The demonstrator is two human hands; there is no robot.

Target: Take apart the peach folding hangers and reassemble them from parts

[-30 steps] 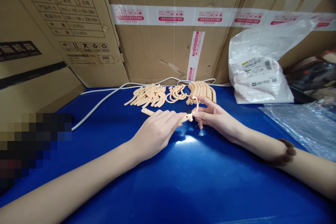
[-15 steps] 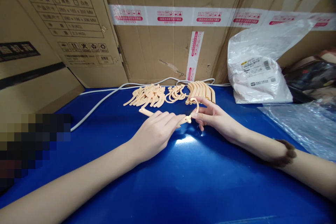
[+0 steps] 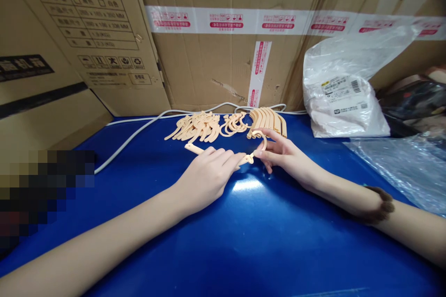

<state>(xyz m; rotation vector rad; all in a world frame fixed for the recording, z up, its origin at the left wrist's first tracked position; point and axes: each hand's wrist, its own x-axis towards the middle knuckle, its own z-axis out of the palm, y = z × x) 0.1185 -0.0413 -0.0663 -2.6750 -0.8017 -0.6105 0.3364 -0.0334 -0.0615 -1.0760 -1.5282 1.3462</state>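
My left hand [image 3: 209,178] is closed over a peach-coloured plastic hanger arm [image 3: 194,148], whose holed end sticks out on the left. My right hand [image 3: 280,151] pinches a curved hanger hook [image 3: 265,141] of the same colour between thumb and fingers. The hook's lower end meets the arm's right end near my left fingertips; whether the two are locked together I cannot tell. Behind the hands lie a heap of slim curved hanger pieces [image 3: 197,126], a small group of hooks [image 3: 232,125] and a neat row of wider hanger arms [image 3: 266,120].
Blue covering [image 3: 265,250] spans the table. Cardboard boxes [image 3: 209,69] wall off the back and left. A white cable [image 3: 130,137] runs along the rear edge. To the right stand a white plastic bag [image 3: 344,106] and clear plastic film [image 3: 386,171].
The hook in my right hand has tipped slightly to the right. My left hand and the hanger arm stay nearly in place.
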